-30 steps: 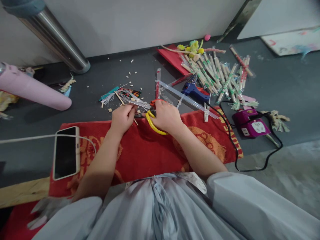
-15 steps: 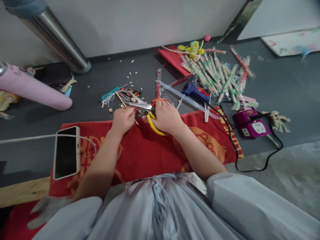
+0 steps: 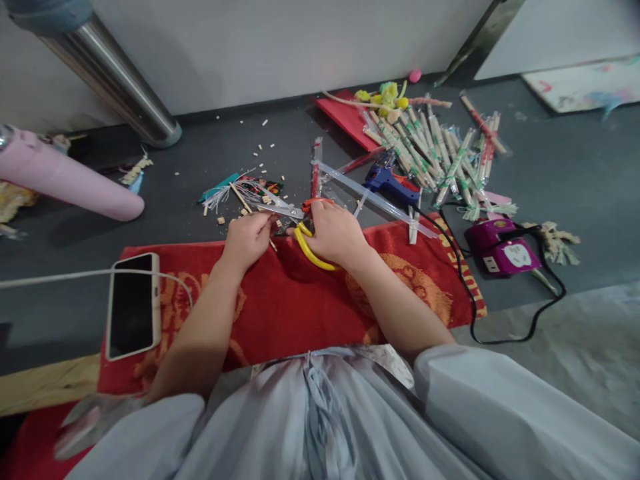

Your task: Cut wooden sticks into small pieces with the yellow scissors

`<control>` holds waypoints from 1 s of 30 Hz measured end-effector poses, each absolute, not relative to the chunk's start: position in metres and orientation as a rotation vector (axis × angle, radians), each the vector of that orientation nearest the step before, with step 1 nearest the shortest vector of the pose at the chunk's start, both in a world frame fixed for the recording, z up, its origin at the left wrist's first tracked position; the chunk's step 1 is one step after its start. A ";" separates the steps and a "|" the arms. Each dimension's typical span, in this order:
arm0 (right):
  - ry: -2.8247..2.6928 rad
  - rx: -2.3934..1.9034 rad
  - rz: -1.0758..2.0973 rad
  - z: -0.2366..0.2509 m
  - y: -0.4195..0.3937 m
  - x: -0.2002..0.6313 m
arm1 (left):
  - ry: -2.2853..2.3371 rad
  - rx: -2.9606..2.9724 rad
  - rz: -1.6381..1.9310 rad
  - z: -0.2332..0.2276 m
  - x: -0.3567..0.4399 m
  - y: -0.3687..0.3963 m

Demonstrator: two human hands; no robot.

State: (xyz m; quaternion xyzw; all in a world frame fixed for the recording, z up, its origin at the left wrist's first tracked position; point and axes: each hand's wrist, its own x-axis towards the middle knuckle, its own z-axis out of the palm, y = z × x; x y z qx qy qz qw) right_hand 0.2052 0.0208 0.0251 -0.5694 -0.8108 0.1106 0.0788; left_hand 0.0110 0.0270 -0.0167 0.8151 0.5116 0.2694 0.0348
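Note:
My right hand [image 3: 334, 233] grips scissors [image 3: 300, 227] with one yellow and one orange handle loop; the metal blades point left toward my left hand. My left hand [image 3: 246, 239] pinches a thin wooden stick [image 3: 271, 244] whose end lies at the blades. Both hands hover over the far edge of a red towel [image 3: 280, 300] spread on the dark floor. Small cut stick bits [image 3: 260, 150] are scattered on the floor beyond the hands, beside a bundle of frayed coloured strips [image 3: 235, 190].
A phone [image 3: 133, 303] on a white cable lies on the towel's left. A pink roll [image 3: 65, 180] and a metal pipe [image 3: 115, 87] are at far left. A blue glue gun [image 3: 390, 181], a heap of wrapped sticks [image 3: 440, 153] and a purple power socket [image 3: 503, 250] sit to the right.
The scissors blades have shifted slightly at the stick's end; both hands stay in nearly the same place.

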 end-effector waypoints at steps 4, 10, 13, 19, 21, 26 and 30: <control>-2.418 -1.760 0.354 0.029 0.020 0.204 | 1.576 2.451 0.816 -0.014 0.012 0.026; -2.417 -1.814 0.372 0.031 0.019 0.203 | 1.558 2.451 0.830 -0.013 0.012 0.025; -2.432 -1.804 0.395 0.030 0.020 0.204 | 1.555 2.442 0.842 -0.013 0.013 0.026; -2.470 -1.748 0.435 0.029 0.022 0.207 | 1.530 2.414 0.906 -0.013 0.014 0.025; -2.485 -1.731 0.439 0.030 0.022 0.209 | 1.499 2.412 0.958 -0.013 0.014 0.025; -2.543 -1.677 0.462 0.035 0.023 0.214 | 1.449 2.394 1.027 -0.015 0.012 0.026; -2.566 -1.650 0.480 0.036 0.023 0.216 | 1.439 2.406 1.042 -0.016 0.012 0.027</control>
